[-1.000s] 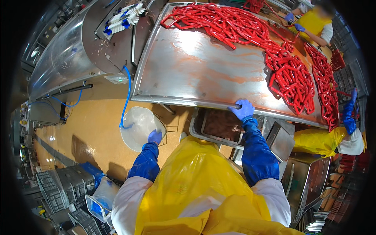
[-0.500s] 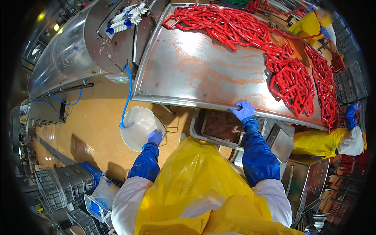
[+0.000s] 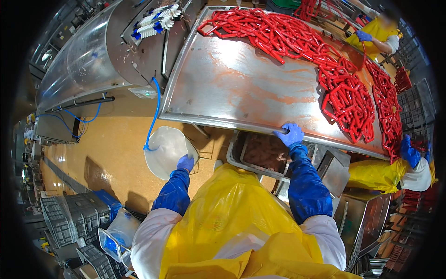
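My left hand, in a blue glove, hangs low in front of the right side of a white bucket. Its fingers point away from me and are mostly hidden behind the back of the hand; whether it touches the bucket I cannot tell. At the front edge of a steel table, my right hand grips the rim between thumb and fingers. Long linked red sausages lie heaped along the table's far and right sides. Under the table edge, beside my right forearm, a tub holds pinkish meat.
A blue hose runs down from a large steel machine to the bucket. At the right, one co-worker stands behind the sausages and another's blue sleeve reaches the table. Grey crates stand at the lower left.
My right hand has shifted slightly on the table's rim, thumb and forefinger now more apart. The far co-worker has moved and the near co-worker's blue-gloved hand has come closer to the sausages.
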### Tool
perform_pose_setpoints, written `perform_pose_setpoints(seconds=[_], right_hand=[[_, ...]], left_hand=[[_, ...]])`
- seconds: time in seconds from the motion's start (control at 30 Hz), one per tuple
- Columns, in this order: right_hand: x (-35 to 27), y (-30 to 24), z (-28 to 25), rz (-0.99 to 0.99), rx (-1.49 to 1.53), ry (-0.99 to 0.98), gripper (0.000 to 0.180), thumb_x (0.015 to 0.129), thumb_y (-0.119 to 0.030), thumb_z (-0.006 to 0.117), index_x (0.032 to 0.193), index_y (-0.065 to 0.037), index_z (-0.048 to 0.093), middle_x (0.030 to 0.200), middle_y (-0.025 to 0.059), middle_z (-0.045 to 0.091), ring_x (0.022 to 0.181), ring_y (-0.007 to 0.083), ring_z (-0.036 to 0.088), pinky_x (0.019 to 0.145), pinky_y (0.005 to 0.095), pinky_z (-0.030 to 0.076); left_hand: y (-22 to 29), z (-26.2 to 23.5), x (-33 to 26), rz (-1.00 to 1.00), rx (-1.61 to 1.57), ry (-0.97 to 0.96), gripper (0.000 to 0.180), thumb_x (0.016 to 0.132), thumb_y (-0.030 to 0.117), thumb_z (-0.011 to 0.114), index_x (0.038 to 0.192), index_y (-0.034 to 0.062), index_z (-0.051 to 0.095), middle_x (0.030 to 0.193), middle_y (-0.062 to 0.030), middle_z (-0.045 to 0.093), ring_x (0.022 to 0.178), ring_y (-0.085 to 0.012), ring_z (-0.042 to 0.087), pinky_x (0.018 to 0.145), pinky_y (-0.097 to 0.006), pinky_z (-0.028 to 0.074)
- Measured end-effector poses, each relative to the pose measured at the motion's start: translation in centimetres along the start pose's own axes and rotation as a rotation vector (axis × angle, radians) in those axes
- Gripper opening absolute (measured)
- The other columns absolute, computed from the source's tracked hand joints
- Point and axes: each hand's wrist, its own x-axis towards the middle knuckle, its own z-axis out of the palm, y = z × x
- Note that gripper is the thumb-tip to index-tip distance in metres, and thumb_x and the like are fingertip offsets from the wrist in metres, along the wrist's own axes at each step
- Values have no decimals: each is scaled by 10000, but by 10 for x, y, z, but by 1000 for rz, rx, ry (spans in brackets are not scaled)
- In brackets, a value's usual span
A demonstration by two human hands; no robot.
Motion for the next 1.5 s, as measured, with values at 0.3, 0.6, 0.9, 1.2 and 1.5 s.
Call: perform_pose_setpoints(seconds=[0.3,0.6,0.9,1.2,1.5], right_hand=[[0,1,0,0,8,-18,544,643,-668,773,935,-212,716,1005,76,663,1025,317,619,889,494,457],[0,2,2,-3,26,8,543,633,-658,786,923,-204,714,1016,73,666,1039,319,615,889,497,457],[-2,6,12,-116,72,111,483,635,-573,836,888,-188,692,939,64,670,935,297,637,820,486,486],[0,7,20,-64,-24,75,526,612,-648,811,881,-210,697,933,69,664,913,327,636,786,492,485],[0,7,21,-40,-8,48,538,615,-638,820,903,-197,711,949,74,673,928,318,640,808,491,489]], left_hand=[[-7,3,2,23,14,20,484,858,389,573,1190,46,655,1142,-242,671,1080,-405,630,960,-459,492],[4,-4,-3,40,20,30,422,861,366,586,1129,54,680,1087,-250,679,1039,-417,636,931,-474,498],[-3,-3,-1,-21,11,-43,492,874,390,544,1223,56,637,1144,-238,670,1103,-393,620,968,-459,481],[1,-10,-10,23,-26,-27,428,907,372,512,1130,36,654,1064,-254,679,1032,-418,637,924,-503,492],[19,-26,-18,-66,-23,-53,550,963,472,462,1233,17,615,1169,-257,653,1106,-403,616,983,-471,464]])
